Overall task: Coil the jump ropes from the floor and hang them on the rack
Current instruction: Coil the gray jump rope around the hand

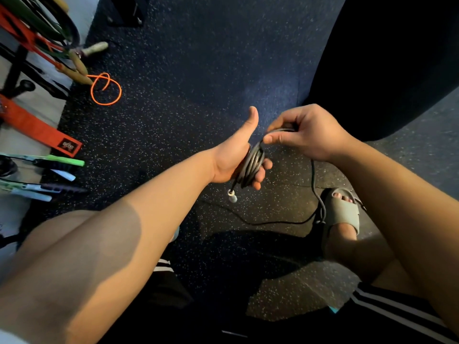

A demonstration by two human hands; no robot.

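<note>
The floor [188, 70] is dark rubber matting flecked with pale specks, lit in patches and crossed by the person's shadow near the bottom. Along the left edge it meets a paler surface, where a black rack [15, 70] stands hung with green and dark resistance bands [49, 23]. A red strap [37, 130] with a small label at its end slants down below them, and bright green handles [65, 160] point out over the matting lower down. An orange jump rope [105, 89] lies on the floor in a loose loop just beside the rack. A pale wrapped handle [96, 47] lies near it, higher in the view. A large dark rounded object [397, 58] fills the upper right corner; what it is cannot be told.

In the middle, the black jump rope [252, 162] is wound in several turns around the left hand [229, 157], whose fingers curl around the coil while the thumb sticks up. A small pale end piece [232, 196] dangles below that hand. The right hand [308, 135] pinches the rope just beside the coil. From there the free length drops to the floor, passes the foot in a grey slide sandal [342, 212] and trails left across the matting. Both forearms and black shorts with white stripes [397, 311] cover much of the lower view.
</note>
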